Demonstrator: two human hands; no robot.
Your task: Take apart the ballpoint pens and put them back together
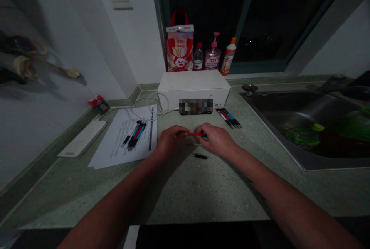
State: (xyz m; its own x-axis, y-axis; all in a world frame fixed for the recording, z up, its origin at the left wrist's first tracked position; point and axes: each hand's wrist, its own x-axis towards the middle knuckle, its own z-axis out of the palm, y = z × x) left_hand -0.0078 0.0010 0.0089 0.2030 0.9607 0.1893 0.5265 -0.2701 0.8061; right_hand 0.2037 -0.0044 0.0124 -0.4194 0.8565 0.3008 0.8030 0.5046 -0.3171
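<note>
My left hand (170, 139) and my right hand (216, 138) meet over the middle of the counter. Between them is a red pen barrel (195, 134); the fingertips of my left hand pinch one end, and my right hand's fingers close round the other, dark end. Just below lies a thin stick (197, 144), perhaps a refill, partly hidden by my hands. Nearer me rests a short black pen part (199, 156) with a pointed tip. Several pens (229, 118) lie side by side to the right, and another group of pens (135, 134) lies on paper to the left.
Printed sheets (115, 141) and a white power bank-like slab (83, 138) lie left, with a white cable (130, 107) behind. At the back stand a white box (193, 81) and a propped phone (195, 112). A metal sink (271, 125) is set in at right.
</note>
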